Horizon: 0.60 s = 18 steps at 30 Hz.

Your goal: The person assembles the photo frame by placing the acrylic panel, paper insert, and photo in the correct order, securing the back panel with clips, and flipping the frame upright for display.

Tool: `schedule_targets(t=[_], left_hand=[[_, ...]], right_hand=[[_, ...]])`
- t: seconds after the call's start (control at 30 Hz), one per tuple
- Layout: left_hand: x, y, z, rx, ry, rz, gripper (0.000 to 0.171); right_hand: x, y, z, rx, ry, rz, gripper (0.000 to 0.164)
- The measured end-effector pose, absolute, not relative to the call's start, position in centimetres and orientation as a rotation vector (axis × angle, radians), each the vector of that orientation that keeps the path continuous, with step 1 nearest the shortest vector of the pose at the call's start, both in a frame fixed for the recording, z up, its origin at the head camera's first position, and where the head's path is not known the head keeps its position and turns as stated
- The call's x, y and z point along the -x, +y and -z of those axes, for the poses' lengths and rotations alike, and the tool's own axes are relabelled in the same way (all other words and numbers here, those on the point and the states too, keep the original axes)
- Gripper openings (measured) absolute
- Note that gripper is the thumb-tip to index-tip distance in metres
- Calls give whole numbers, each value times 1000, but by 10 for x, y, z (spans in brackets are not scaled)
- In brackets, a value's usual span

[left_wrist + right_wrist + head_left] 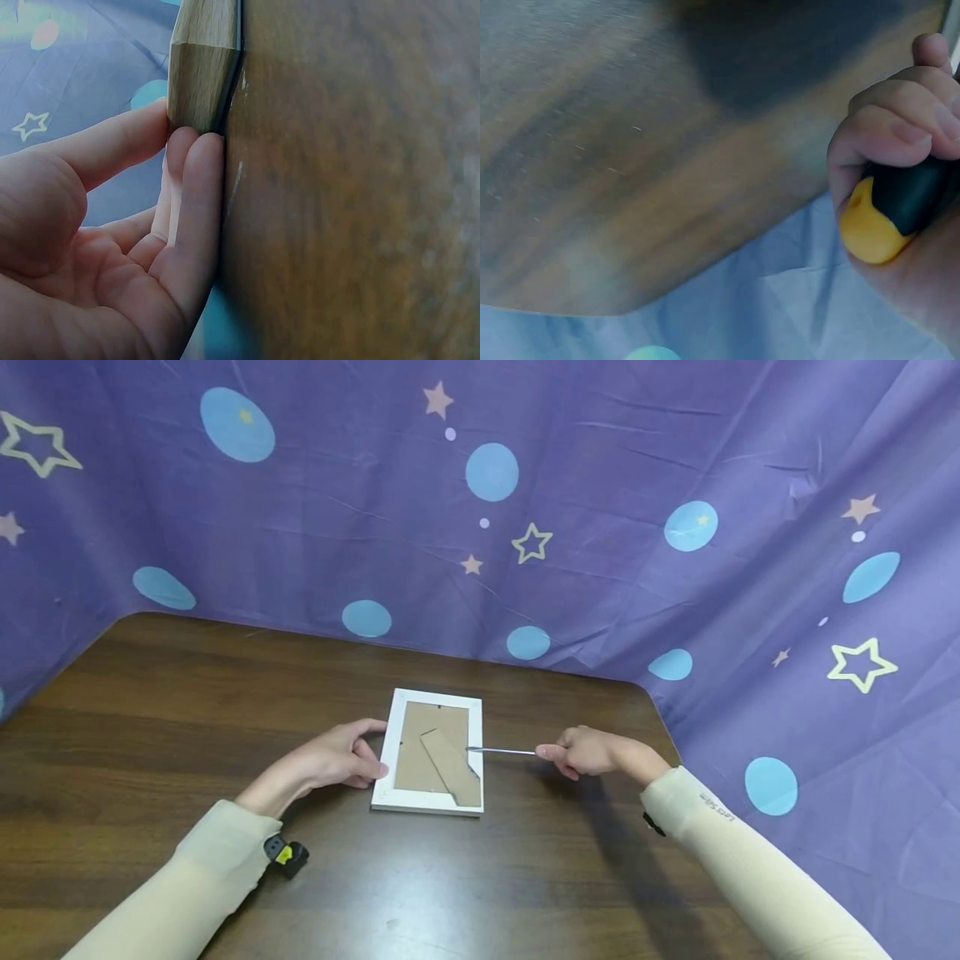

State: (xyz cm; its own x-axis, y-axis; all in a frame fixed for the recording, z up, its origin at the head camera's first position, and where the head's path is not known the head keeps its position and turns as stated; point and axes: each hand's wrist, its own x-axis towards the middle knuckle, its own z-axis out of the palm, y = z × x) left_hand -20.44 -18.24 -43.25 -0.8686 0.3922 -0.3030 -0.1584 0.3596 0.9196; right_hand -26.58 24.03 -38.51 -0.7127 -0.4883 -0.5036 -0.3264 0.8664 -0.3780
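A picture frame (476,722) lies face down on the table, its white back border up and the brown backing board (412,768) showing. The board's easel stand (450,768) slants across it toward the lower right. My left hand (326,760) holds the frame's left edge, thumb on the rim and fingertips against the wooden side (199,82). In my right hand (588,750) is a screwdriver (508,751), its thin metal tip at the right edge of the backing board. The right wrist view shows its black and yellow handle (874,232) inside the curled fingers.
The dark wooden table (225,693) has rounded far corners. Behind it and to the sides hangs a purple cloth (600,585) with blue spots and stars. Both forearms wear pale sleeves (202,868).
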Motion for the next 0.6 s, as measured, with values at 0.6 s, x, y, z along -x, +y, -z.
schedule_targets(t=[0.6], left_hand=[[205,-183,433,-191,2140,-1543,87]], right_hand=[[269,241,398,553,2385,388,72]])
